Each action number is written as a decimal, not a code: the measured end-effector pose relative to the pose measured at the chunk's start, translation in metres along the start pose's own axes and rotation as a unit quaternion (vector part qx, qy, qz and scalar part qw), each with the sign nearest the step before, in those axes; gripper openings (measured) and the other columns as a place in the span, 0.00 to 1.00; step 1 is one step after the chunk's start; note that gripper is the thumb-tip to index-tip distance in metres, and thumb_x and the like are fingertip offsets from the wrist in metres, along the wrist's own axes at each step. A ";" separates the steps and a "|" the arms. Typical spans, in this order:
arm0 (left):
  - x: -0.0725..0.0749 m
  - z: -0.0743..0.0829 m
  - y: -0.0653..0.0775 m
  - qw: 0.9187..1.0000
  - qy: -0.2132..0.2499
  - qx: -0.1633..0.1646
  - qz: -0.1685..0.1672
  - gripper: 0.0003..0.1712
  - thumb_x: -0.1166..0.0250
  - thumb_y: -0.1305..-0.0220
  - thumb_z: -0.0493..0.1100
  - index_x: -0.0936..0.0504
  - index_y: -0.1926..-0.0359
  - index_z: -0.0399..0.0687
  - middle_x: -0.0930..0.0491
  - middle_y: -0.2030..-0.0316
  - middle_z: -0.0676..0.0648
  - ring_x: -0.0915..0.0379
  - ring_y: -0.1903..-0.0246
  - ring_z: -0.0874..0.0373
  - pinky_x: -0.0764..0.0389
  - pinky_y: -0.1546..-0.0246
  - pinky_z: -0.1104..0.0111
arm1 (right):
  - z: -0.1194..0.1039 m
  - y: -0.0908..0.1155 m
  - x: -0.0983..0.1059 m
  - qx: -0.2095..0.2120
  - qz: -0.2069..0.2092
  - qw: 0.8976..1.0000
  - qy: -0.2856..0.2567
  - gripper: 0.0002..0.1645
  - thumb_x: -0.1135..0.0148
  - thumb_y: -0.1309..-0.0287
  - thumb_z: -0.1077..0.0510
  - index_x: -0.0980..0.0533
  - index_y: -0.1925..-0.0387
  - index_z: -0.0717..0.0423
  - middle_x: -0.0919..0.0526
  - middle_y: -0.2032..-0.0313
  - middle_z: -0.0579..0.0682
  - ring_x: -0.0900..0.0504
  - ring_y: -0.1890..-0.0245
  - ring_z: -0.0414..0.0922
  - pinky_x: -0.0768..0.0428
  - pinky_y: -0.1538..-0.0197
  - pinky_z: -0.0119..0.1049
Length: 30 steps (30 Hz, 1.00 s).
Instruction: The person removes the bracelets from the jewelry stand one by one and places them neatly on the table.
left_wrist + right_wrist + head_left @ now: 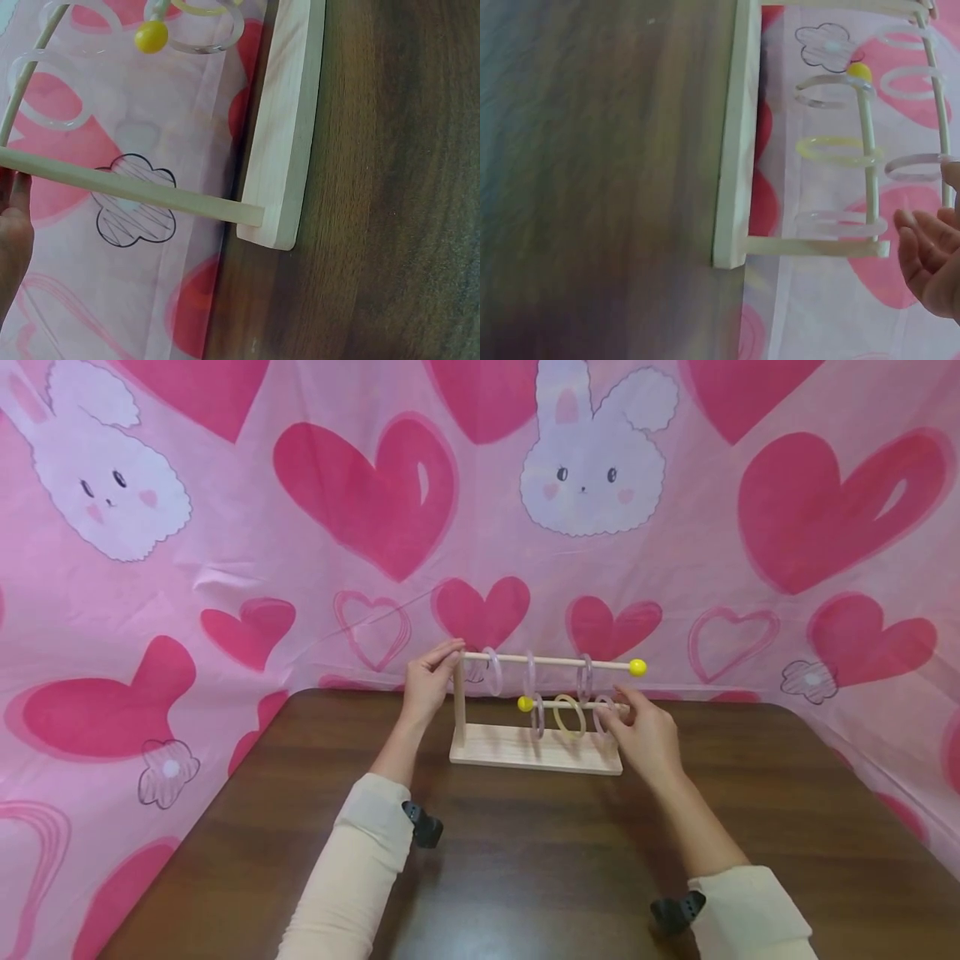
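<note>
While the left hand (427, 681) holds the top of the left post (460, 706) in a narrow fingertip grip, the right hand (651, 735) is beside the right end of the lower rod (590, 704), its grip loosely bent and seemingly holding nothing. The wooden stand (536, 753) rests upright on the brown worktop (525, 860), near its far edge. Three rings hang on the upper rod (551, 660); the lower one carries three more, with a yellow ring (832, 160) in the middle.
</note>
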<state>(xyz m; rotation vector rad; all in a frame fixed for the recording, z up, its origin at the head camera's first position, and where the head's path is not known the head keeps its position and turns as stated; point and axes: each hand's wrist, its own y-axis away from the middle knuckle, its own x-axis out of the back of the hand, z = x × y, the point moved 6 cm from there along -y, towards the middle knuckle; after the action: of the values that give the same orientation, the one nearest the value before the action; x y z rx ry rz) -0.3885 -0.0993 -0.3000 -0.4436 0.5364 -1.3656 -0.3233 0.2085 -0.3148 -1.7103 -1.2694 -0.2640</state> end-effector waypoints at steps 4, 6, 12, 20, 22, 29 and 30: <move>0.000 -0.001 -0.001 1.000 0.003 0.003 0.003 0.12 0.40 0.41 0.29 0.21 0.56 0.26 0.23 0.52 0.34 0.29 0.46 0.51 0.28 0.48 0.70 | -0.005 -0.008 -0.005 -0.020 -0.013 1.000 -0.020 0.31 0.35 0.46 0.51 0.30 0.42 0.58 0.18 0.57 0.61 0.17 0.64 0.55 0.23 0.61 0.53; 0.001 -0.001 -0.001 1.000 0.004 0.002 0.002 0.12 0.40 0.41 0.29 0.22 0.56 0.26 0.24 0.52 0.34 0.29 0.46 0.51 0.28 0.47 0.70 | -0.007 -0.011 -0.007 -0.026 -0.019 0.999 -0.029 0.31 0.35 0.46 0.51 0.30 0.42 0.59 0.20 0.54 0.61 0.17 0.64 0.55 0.23 0.62 0.53; 0.001 -0.001 -0.001 1.000 0.005 0.002 0.001 0.13 0.40 0.41 0.30 0.22 0.55 0.26 0.24 0.51 0.33 0.30 0.46 0.49 0.28 0.47 0.70 | -0.013 -0.015 -0.013 -0.033 -0.006 0.998 -0.044 0.28 0.35 0.45 0.52 0.28 0.44 0.59 0.19 0.54 0.59 0.17 0.66 0.53 0.22 0.67 0.48; -0.002 0.011 0.003 1.000 0.012 0.009 -0.007 0.14 0.42 0.40 0.27 0.24 0.53 0.23 0.27 0.50 0.30 0.33 0.44 0.43 0.29 0.46 0.69 | -0.014 -0.019 -0.013 -0.040 0.048 0.995 -0.073 0.25 0.35 0.45 0.54 0.25 0.49 0.63 0.18 0.59 0.59 0.17 0.66 0.54 0.22 0.62 0.49; -0.003 0.019 0.005 1.000 0.006 0.013 -0.007 0.14 0.42 0.40 0.26 0.25 0.53 0.22 0.27 0.50 0.29 0.33 0.45 0.42 0.29 0.46 0.69 | -0.014 -0.019 -0.012 -0.041 0.060 0.995 -0.073 0.23 0.34 0.46 0.54 0.23 0.50 0.63 0.17 0.60 0.59 0.16 0.66 0.54 0.23 0.62 0.49; -0.003 0.001 0.003 0.999 0.013 0.035 0.006 0.15 0.41 0.39 0.30 0.24 0.51 0.27 0.26 0.48 0.34 0.31 0.46 0.48 0.28 0.47 0.70 | -0.012 -0.020 -0.013 -0.054 0.064 0.993 -0.083 0.20 0.34 0.46 0.54 0.21 0.54 0.62 0.16 0.63 0.58 0.16 0.67 0.52 0.23 0.63 0.47; -0.003 -0.002 0.002 0.999 0.011 0.038 0.008 0.15 0.41 0.38 0.31 0.23 0.51 0.28 0.25 0.48 0.34 0.30 0.46 0.50 0.28 0.47 0.70 | -0.013 -0.020 -0.013 -0.054 0.063 0.993 -0.083 0.20 0.35 0.46 0.54 0.21 0.54 0.61 0.16 0.63 0.58 0.16 0.67 0.52 0.23 0.64 0.47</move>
<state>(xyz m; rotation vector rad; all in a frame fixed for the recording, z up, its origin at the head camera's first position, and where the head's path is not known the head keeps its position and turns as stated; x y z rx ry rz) -0.3883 -0.0956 -0.3026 -0.3621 0.5032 -1.3721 -0.3417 0.1902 -0.3054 -1.9314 -1.2796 -0.1189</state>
